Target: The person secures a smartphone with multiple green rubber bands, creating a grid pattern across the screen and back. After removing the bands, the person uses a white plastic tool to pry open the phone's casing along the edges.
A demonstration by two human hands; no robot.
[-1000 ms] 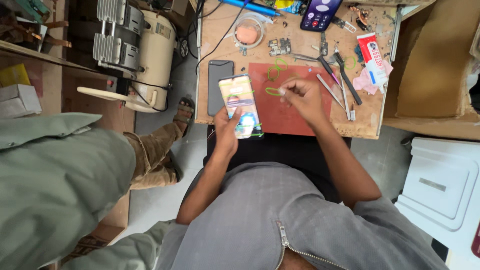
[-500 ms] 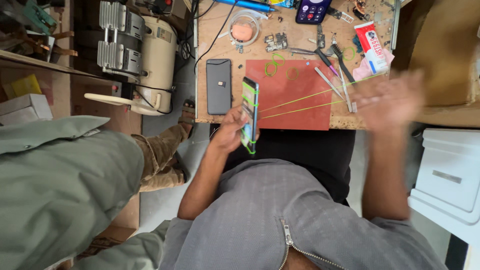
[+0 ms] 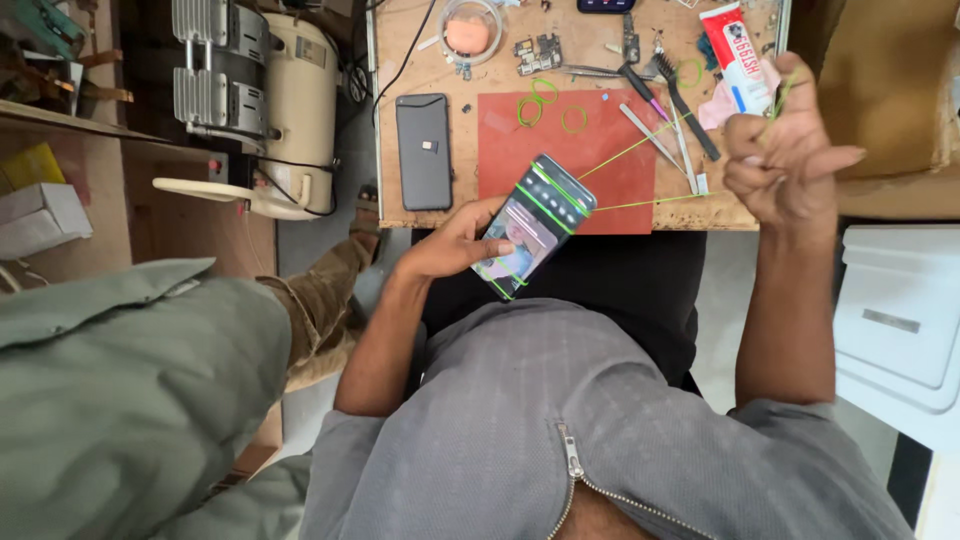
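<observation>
My left hand (image 3: 455,243) holds a smartphone (image 3: 533,224) with a lit screen, tilted, just in front of the table edge. Several green rubber bands cross the phone. One green rubber band (image 3: 640,172) is stretched taut from the phone's upper end to my right hand (image 3: 783,150), which is raised at the right with its fingers pinched on the band. A red mat (image 3: 590,185) lies on the wooden table (image 3: 400,215) behind the phone, with three loose green bands (image 3: 545,103) on it.
A dark phone (image 3: 424,151) lies face down left of the mat. Tweezers and small tools (image 3: 665,105), a circuit board (image 3: 538,53), a tube (image 3: 738,55) and a round dish (image 3: 470,32) sit at the back. A cream machine (image 3: 290,105) stands left; a white box (image 3: 900,320) right.
The phone has been drawn off the mat toward my body and turned. My right hand left the mat, swung out right and up, stretching the green band taut.
</observation>
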